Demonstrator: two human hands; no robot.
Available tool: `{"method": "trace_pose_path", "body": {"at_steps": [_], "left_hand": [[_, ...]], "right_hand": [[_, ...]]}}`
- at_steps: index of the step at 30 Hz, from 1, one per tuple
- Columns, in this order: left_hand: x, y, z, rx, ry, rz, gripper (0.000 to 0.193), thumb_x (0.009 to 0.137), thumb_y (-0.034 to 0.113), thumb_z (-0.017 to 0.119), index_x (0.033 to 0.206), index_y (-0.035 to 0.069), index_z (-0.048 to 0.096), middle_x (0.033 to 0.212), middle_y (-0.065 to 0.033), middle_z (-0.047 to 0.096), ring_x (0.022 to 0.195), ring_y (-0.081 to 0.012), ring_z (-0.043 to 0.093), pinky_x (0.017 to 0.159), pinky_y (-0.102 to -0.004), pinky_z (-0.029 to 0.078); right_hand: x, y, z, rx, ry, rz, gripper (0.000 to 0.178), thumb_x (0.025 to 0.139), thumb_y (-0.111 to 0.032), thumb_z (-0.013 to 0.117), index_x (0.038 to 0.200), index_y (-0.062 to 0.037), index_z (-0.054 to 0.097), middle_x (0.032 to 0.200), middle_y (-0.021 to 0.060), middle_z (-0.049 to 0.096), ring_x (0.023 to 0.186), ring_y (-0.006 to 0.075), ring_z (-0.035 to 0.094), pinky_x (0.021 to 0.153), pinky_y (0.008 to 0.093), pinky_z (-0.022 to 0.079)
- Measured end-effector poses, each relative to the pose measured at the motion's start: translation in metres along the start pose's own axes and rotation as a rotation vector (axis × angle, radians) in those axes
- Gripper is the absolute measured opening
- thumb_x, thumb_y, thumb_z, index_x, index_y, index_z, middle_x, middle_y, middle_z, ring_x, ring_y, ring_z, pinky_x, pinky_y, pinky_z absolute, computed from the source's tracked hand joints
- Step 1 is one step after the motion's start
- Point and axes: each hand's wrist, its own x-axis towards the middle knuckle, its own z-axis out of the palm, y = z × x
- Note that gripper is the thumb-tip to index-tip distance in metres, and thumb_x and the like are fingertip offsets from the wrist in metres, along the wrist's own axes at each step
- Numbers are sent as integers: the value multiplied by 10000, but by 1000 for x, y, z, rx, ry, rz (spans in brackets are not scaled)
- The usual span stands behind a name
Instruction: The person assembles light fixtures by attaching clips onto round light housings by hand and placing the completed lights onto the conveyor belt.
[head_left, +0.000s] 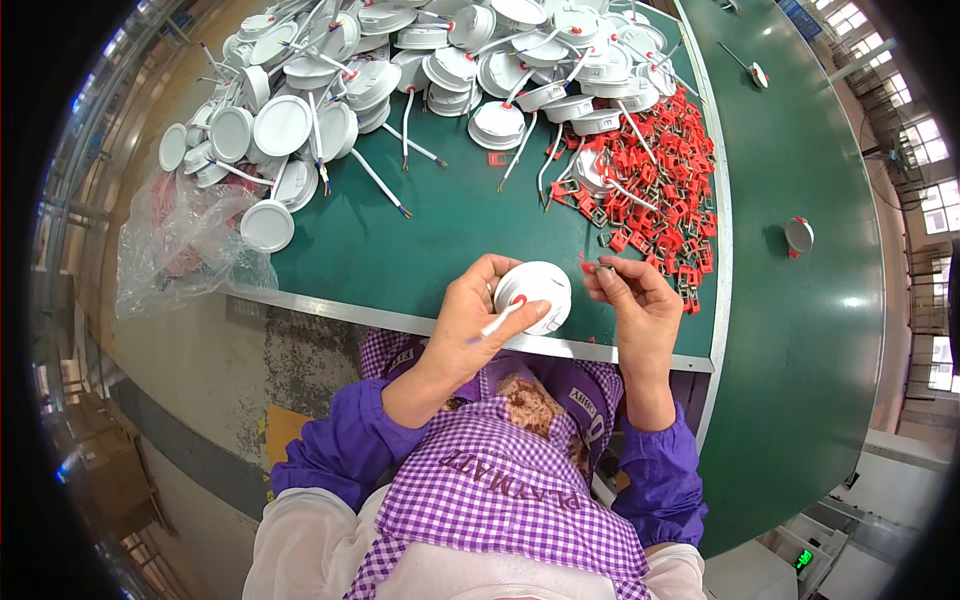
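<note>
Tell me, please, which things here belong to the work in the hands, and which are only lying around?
In use:
- left hand holding a white round lamp with its white wire
- right hand pinching a red clip
- pile of red clips
- heap of white lamps

Lying about:
- crumpled plastic bag
- two single lamps on the far belt

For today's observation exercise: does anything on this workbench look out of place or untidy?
One white lamp and a crumpled plastic bag sit at the table's left edge, the bag hanging over it. The left hand holds another lamp; the right hand pinches a red clip.
</note>
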Motion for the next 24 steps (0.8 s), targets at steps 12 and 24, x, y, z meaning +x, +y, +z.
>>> {"method": "trace_pose_path", "body": {"at_steps": [12,24], "left_hand": [[7,-16,1,280,59,196,393,830,-20,741,1146,-48,508,1049,-118,647,941,-140,656,817,-270,561],[4,-6,6,476,102,284,327,841,45,746,1101,-6,554,1026,-70,651,910,-117,635,759,-261,536]], "right_hand": [[-14,7,10,-628,35,-292,108,825,-3,728,923,0,683,901,90,652,689,158,599,608,281,481],[-18,-1,21,-649,-48,-526,152,797,22,727,938,-3,675,859,116,660,700,229,651,609,303,516]]}}
